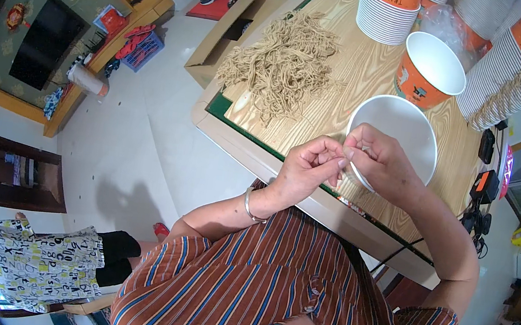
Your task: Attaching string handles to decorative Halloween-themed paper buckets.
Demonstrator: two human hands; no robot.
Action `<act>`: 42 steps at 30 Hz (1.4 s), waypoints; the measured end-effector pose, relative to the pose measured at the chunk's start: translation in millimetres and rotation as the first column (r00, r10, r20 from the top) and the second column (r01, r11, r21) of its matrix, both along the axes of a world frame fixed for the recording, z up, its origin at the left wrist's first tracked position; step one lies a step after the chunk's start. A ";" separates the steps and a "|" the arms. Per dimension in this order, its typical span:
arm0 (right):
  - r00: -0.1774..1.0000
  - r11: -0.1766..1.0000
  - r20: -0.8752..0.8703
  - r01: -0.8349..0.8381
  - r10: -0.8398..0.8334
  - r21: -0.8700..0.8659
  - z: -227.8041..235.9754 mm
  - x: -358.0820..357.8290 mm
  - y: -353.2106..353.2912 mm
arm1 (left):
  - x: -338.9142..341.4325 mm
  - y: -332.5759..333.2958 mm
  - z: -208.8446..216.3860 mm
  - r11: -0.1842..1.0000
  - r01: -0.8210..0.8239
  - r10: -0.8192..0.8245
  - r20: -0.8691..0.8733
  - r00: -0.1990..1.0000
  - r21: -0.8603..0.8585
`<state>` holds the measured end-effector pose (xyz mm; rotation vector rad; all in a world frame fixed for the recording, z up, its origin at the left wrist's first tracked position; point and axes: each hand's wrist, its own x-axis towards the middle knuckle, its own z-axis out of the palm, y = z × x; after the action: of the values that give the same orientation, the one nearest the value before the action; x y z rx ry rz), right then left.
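Observation:
Above the front edge of the table, my left hand [312,168] and my right hand [382,162] meet, each with thumb and fingertips pinched together. Whatever they pinch is too small or hidden to make out. Behind my right hand is a white paper bucket [413,127], its wide mouth turned up toward me and part of its rim covered by my fingers. An orange and white paper bucket [432,70] stands just beyond it. To the left of these lies a loose, tangled heap of tan twine [280,63] on the wooden tabletop [362,64].
Nested paper buckets [387,15] stand at the back, and a leaning stack [509,73] with twine on it is at right. Black adapters and cables [483,192] line the right edge. A cardboard box [231,37] adjoins the table's left side. A person [44,259] sits at lower left.

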<state>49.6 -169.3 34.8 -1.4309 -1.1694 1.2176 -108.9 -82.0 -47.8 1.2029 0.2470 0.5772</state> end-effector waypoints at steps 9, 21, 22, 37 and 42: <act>0.983 0.998 0.173 0.054 -0.057 0.023 -11.1 9.8 -2.0 | 1.7 0.8 -5.5 0.991 0.054 -0.048 0.047 0.998 -0.122; 0.980 0.999 0.199 0.003 -0.014 0.054 -0.4 -1.2 -6.8 | -1.5 2.8 6.2 0.996 0.050 -0.053 -0.042 0.998 -0.072; 0.973 0.997 0.231 -0.004 -0.014 0.078 -1.2 -2.2 -6.9 | -1.5 2.9 6.7 0.996 0.049 -0.052 -0.041 0.998 -0.073; 0.951 0.993 0.293 0.069 -0.095 0.099 8.2 -4.5 -8.7 | -1.5 1.6 1.0 0.998 0.064 -0.065 -0.047 0.997 -0.021; 0.963 0.994 0.249 0.085 -0.098 0.062 11.6 -5.3 -8.8 | 0.5 1.2 -3.7 0.992 0.033 -0.032 -0.012 0.999 0.124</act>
<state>44.3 -178.2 46.5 -1.6180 -1.2791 0.9552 -108.5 -80.8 -51.6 1.3277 0.2013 0.5647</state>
